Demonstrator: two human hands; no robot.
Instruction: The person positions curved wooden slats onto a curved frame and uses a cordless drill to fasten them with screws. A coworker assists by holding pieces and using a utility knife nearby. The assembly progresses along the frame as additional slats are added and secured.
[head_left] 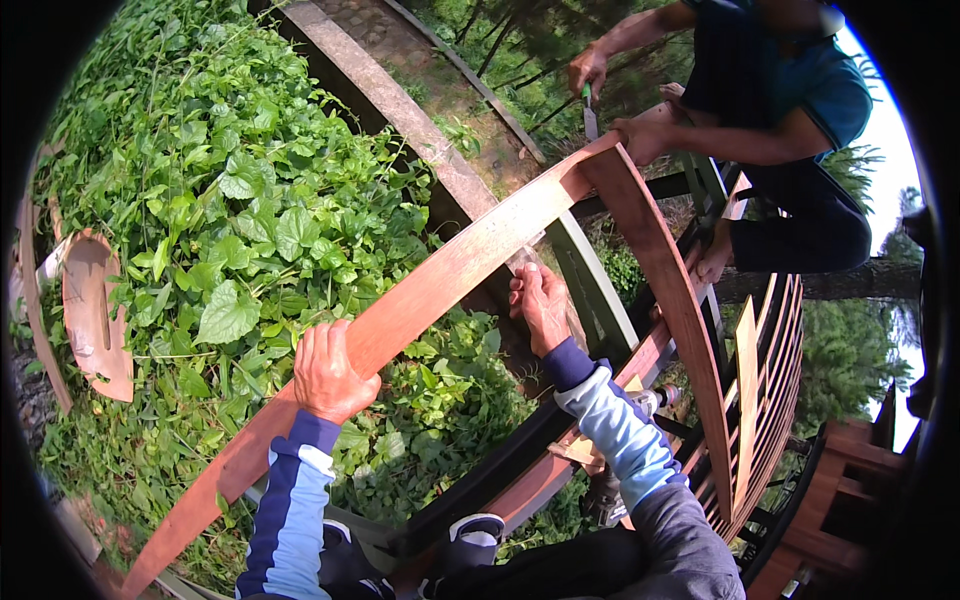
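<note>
Two hands (330, 370) (540, 305), one curved plank (440, 280)

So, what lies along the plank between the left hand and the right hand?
In the head view, only bare reddish plank runs between the left hand and right hand; green leaves show behind.

Carrier here is a curved framework of reddish-brown wooden slats (770, 400) on dark rails, bowing away to the right, with one long arched plank (440, 275) laid across its top edge (it runs from lower left up to the upper right, where it meets a second curved plank (665, 280)). A small pale wood offcut (580, 450) lies on the lower rail (520, 490) near the frame's middle. Below and to the left, the ground is covered in leafy green creeper (240, 230), with a concrete kerb (400, 110) running diagonally through it.
</note>
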